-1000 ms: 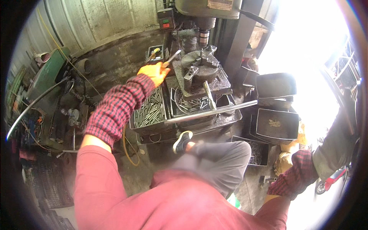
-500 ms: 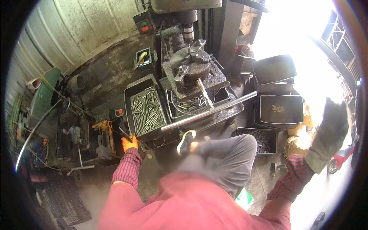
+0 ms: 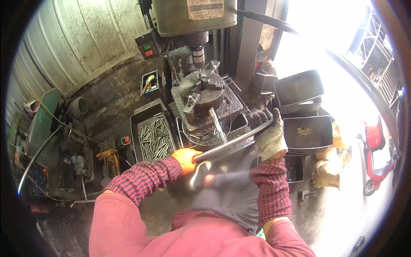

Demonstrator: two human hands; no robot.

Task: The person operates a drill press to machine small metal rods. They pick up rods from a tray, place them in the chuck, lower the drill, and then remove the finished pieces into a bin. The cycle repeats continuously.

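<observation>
A long, smooth metal bar (image 3: pixel 233 143) slants across the front of the drill press. In its orange glove, my left hand (image 3: pixel 186 160) closes on the bar's left end and hides that tip. My right hand (image 3: pixel 269 132), in a pale glove with dark fingers, grips the right end, thumb pointing up. Behind the bar, a round clamping fixture (image 3: pixel 201 88) sits on the press table under the drill chuck (image 3: pixel 198 55). To the left, a dark tray (image 3: pixel 136 124) holds many short metal pins (image 3: pixel 154 138). More pins lie in a pan beneath the fixture.
Dark bins (image 3: pixel 299 88) are stacked at the right, a glove (image 3: pixel 304 131) lying in one. A red scooter (image 3: pixel 374 141) stands farther right. At the left are a green machine (image 3: pixel 45 113) and an orange rag (image 3: pixel 109 156). A switch box (image 3: pixel 147 45) hangs beside the press.
My left hand has moved right and closed on the bar's left end. My right hand has swung in from the far right onto its other end. The view has shifted slightly.
</observation>
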